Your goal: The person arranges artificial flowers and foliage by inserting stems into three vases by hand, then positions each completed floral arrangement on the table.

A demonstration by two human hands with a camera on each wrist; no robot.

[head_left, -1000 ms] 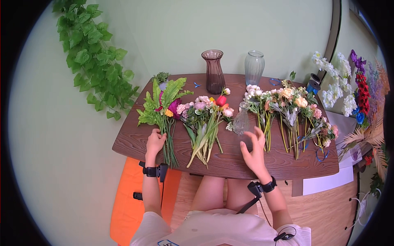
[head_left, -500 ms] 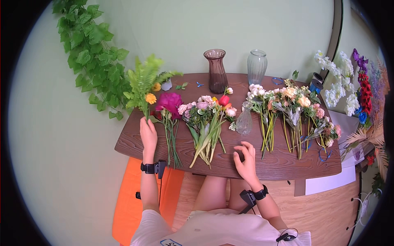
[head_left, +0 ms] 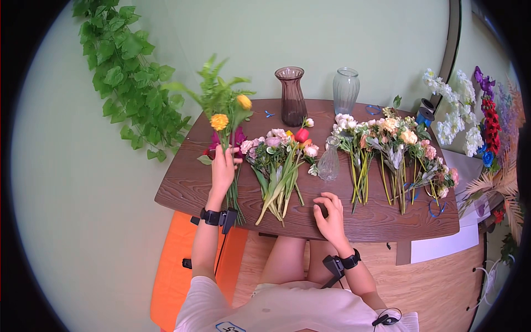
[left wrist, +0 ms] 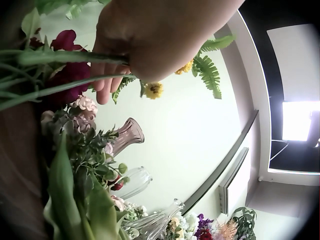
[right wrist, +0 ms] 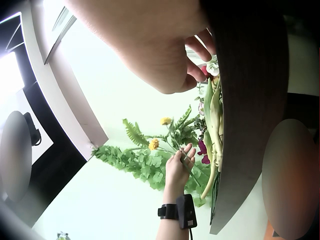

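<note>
The left hand [head_left: 223, 169] grips the stems of a green fern bunch [head_left: 213, 88] with yellow flowers [head_left: 219, 122], raised above the magenta flowers [head_left: 239, 136] at the table's left. In the left wrist view green stems run under the left hand [left wrist: 155, 40]. Near the front edge of the table rests the right hand [head_left: 331, 218], fingers loosely bent, holding nothing. Beyond it stands a small clear glass vase [head_left: 328, 161]. Pink and lilac flowers with tulips [head_left: 301, 135] lie between the hands. The right wrist view also shows the left hand [right wrist: 178, 170] around the stems.
A purple glass vase [head_left: 292, 99] and a clear one [head_left: 345, 94] stand at the back of the table [head_left: 182, 177]. Pale flowers [head_left: 408, 136] lie on the right near blue ribbon [head_left: 437, 208]. Ivy [head_left: 130, 77] hangs on the left wall.
The left hand has gripped the fern and yellow flowers, lifted them off the table, then moved them right. The right hand has drawn back from beside the small vase toward the front edge.
</note>
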